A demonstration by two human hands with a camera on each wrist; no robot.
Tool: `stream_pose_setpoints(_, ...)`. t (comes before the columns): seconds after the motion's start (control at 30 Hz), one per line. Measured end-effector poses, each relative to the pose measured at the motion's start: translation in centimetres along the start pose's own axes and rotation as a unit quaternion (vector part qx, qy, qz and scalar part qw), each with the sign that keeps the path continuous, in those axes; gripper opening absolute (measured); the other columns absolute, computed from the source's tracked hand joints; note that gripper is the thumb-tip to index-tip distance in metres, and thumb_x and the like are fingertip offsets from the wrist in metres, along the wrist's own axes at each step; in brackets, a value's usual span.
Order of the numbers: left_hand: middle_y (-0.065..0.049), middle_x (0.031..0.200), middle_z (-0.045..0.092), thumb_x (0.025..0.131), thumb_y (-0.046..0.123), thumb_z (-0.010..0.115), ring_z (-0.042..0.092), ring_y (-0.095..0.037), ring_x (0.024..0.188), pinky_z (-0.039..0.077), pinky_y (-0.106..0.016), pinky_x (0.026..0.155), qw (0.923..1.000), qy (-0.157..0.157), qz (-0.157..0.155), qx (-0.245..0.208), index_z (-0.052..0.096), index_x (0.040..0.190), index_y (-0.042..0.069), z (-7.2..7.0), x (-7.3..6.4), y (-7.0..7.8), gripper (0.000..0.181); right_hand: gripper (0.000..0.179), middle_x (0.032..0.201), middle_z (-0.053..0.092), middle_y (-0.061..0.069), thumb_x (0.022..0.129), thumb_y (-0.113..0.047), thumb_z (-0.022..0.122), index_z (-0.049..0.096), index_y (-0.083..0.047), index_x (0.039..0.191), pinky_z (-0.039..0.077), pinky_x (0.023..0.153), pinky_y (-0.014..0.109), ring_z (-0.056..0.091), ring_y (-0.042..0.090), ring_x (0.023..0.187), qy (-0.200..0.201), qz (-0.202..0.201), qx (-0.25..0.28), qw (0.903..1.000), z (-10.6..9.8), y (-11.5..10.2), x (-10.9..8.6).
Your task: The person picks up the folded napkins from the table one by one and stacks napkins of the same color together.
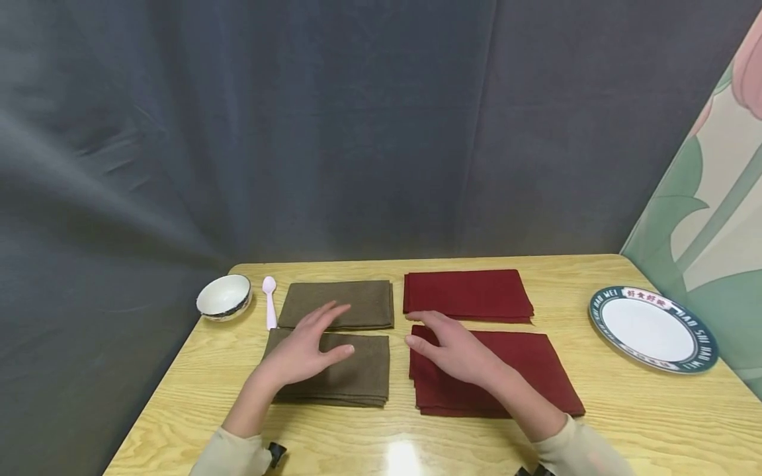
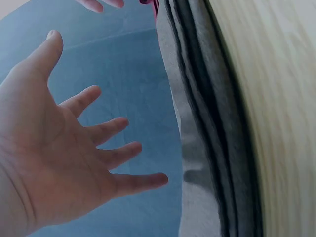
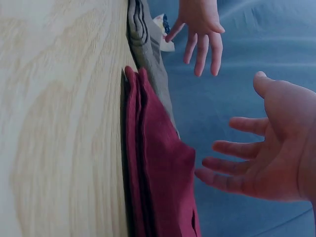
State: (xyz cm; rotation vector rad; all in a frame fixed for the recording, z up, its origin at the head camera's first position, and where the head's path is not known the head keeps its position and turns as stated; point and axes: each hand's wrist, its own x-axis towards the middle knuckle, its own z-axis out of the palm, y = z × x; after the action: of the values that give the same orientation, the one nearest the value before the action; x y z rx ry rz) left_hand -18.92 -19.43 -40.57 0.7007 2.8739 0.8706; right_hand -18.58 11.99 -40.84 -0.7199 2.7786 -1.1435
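Even light leaves white glare on the surface [image 1: 351,441], nearer the camera than the left grip [image 1: 302,350], whose soft shadow darkens the cloth [image 2: 195,148] beside it; wrist views look bluish.

Brown cloths [image 1: 360,371]; dark-red cloths [image 1: 467,294]; pale-pink spoon [image 1: 270,307]; white plate [image 1: 647,330], lettered dark-green rim [image 1: 707,345].

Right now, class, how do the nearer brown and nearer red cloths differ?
The nearer brown cloth is a dull brown; the nearer red cloth is deep red. The brown cloth lies below the left hand; the red cloth, below the right hand. In the head view, the red cloth looks wider than the brown cloth. Both are folded and lie on the table.
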Motion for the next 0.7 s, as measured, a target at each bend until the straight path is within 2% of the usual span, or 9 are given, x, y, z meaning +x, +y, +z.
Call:
stream_pose_setpoints(0.17,-0.013,0.164,0.026,0.094,0.06,0.063,0.024,-0.046,0.147,0.029,-0.072,0.107,0.9999,0.012,-0.011,-0.003,0.034,0.159,0.025,-0.4,-0.6,-0.8,0.079,0.051,0.134,0.061,0.001,0.103,-0.047,0.057,0.057,-0.014,0.142,0.049,0.097,0.046,0.06,0.021,0.117,-0.017,0.007,0.057,0.9982,0.8,-0.4,0.5)
stream_pose_setpoints(0.27,-0.015,0.163,0.028,0.095,0.058,0.063,0.026,-0.045,0.146,0.029,-0.07,0.108,0.9997,0.024,-0.012,-0.002,0.035,0.159,0.023,-0.6,-0.9,-1.4,0.078,0.048,0.129,0.064,0.003,0.104,-0.045,0.055,0.058,-0.013,0.14,0.052,0.088,0.042,0.064,0.018,0.103,-0.031,0.029,0.089,0.9951,1.2,-0.7,0.7)
stream_pose_setpoints(0.43,-0.018,0.162,0.03,0.095,0.054,0.065,0.028,-0.044,0.146,0.03,-0.069,0.108,0.999,0.043,-0.012,-0.004,0.038,0.157,0.019,-1.0,-1.6,-2.4,0.076,0.05,0.116,0.064,0.011,0.105,-0.044,0.054,0.056,-0.008,0.14,0.056,0.073,0.037,0.064,0.026,0.09,-0.065,0.079,0.169,0.9803,1.9,-1.1,0.9)
stream_pose_setpoints(0.57,-0.019,0.16,0.033,0.096,0.048,0.067,0.029,-0.045,0.145,0.029,-0.069,0.109,0.9983,0.056,-0.014,-0.001,0.039,0.156,0.016,-1.3,-2.1,-3.2,0.073,0.053,0.113,0.063,0.015,0.104,-0.046,0.054,0.053,-0.008,0.141,0.057,0.075,0.038,0.061,0.028,0.098,-0.078,0.101,0.215,0.9682,2.4,-1.3,0.9)
stream_pose_setpoints(0.7,-0.019,0.159,0.035,0.097,0.043,0.068,0.028,-0.045,0.146,0.029,-0.068,0.11,0.9977,0.062,-0.027,-0.007,0.04,0.156,0.012,-1.6,-2.7,-4.0,0.072,0.059,0.125,0.06,0.019,0.104,-0.045,0.054,0.046,-0.005,0.147,0.057,0.078,0.042,0.062,0.031,0.105,-0.095,0.112,0.247,0.9577,2.7,-1.6,0.9)
